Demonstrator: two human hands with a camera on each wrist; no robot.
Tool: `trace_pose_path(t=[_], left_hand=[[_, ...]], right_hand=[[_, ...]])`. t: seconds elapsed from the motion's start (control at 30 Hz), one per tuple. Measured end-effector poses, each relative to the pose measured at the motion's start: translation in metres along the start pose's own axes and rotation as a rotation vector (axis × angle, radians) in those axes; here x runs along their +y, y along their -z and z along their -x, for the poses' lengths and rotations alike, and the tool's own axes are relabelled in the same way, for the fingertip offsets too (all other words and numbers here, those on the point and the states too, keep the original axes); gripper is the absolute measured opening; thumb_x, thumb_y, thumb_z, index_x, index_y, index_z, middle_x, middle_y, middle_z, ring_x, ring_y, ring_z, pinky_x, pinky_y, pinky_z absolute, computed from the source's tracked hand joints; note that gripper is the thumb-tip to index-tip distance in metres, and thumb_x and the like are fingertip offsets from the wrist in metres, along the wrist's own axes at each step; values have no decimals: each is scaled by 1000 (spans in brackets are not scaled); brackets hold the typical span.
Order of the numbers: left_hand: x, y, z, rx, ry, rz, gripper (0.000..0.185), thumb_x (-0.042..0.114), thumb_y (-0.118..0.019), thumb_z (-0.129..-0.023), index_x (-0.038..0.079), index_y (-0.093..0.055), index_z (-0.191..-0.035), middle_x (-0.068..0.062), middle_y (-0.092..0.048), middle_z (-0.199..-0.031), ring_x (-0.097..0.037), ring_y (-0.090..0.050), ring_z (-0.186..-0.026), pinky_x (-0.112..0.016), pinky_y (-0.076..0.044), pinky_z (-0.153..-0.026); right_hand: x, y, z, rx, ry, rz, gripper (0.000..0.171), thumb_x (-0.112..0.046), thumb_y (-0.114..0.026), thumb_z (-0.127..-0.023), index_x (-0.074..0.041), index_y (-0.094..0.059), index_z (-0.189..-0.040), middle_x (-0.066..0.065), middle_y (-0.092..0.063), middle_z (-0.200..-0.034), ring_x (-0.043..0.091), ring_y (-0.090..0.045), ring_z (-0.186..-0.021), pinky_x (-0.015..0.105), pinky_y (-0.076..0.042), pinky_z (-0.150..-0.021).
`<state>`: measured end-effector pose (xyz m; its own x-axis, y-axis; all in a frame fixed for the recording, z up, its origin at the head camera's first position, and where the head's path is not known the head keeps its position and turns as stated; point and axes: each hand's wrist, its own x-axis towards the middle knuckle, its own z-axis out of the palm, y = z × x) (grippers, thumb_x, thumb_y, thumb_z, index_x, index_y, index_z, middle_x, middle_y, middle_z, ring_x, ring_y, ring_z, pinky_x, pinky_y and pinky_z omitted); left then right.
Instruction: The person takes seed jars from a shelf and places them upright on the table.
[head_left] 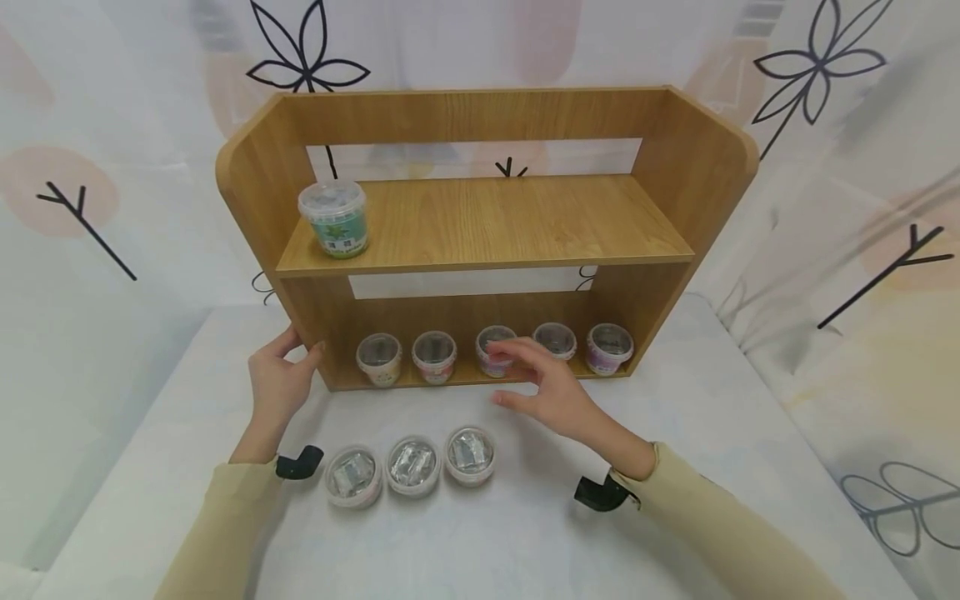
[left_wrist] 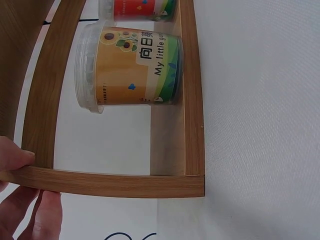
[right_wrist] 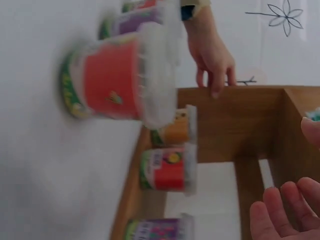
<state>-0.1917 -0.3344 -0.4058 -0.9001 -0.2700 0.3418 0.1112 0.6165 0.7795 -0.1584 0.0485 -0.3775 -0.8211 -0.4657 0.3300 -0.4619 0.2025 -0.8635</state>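
Where the white tabletop (head_left: 675, 433) meets the patterned backdrop stands a two-tier wooden shelf unit with rounded side panels (head_left: 480, 225), and the left hand (head_left: 276, 385) grips its left side panel near the bottom, thumb on one face and fingers wrapped round the edge. Right hand (head_left: 547, 387): hovering just in front of the lower tier, fingers spread and relaxed, holding nothing. Lower tier: five small lidded plastic tubs in a row (head_left: 495, 352), the hand nearest the third and fourth; the leftmost, an orange tub with a sunflower label (left_wrist: 127, 67), shows close in the left wrist view. Upper tier: one clear-lidded tub with a green label (head_left: 334, 218), at the left end. Tabletop in front of the shelf: three clear-lidded round tubs (head_left: 411, 465), side by side, between the two forearms.
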Motion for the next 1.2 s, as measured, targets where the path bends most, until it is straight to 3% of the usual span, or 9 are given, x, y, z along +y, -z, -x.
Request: trace_pose_path(t=[0.2,0.53,0.83,0.97,1.2], left_hand=[[0,0,0,-9,22,-8,46,20,-64,-96,9,-58,-140,-16,-63,-132,-33,-53,-130,-55,-47,-100],[0,0,-1,2,3,-4,45,19,-65,-96,8,-59,-139,-16,-64,-130,-34,-54,-129,-56,-45,-102],[-1,-1,0,-8,-9,5,45,18,-65,-96,7,-58,-139,-17,-64,-130,-35,-55,-127,-56,-46,-100],[-1,-1,1,-10,-13,9,45,18,-65,-96,7,-59,-139,-17,-64,-129,-35,-55,-126,-56,-46,-100],[1,1,0,-17,21,12,45,20,-65,-95,9,-60,-138,-15,-64,-130,-33,-54,-128,-55,-45,-103]], right_hand=[[-19,17,-17,33,82,-44,57,4,-78,-82,1,-57,-135,13,-58,-131,31,-56,-122,44,-47,-102],[-55,37,-47,25,204,-37,52,5,-74,-85,1,-57,-135,11,-60,-132,23,-58,-122,36,-47,-103],[-84,32,-70,12,265,-42,53,2,-74,-87,1,-55,-137,17,-58,-133,24,-57,-122,37,-47,-103],[-96,26,-86,15,335,-54,53,6,-73,-86,4,-55,-136,22,-57,-133,23,-58,-121,37,-49,-101],[-110,12,-117,24,355,-109,50,2,-73,-87,4,-57,-134,15,-59,-132,21,-58,-119,36,-49,-101]])
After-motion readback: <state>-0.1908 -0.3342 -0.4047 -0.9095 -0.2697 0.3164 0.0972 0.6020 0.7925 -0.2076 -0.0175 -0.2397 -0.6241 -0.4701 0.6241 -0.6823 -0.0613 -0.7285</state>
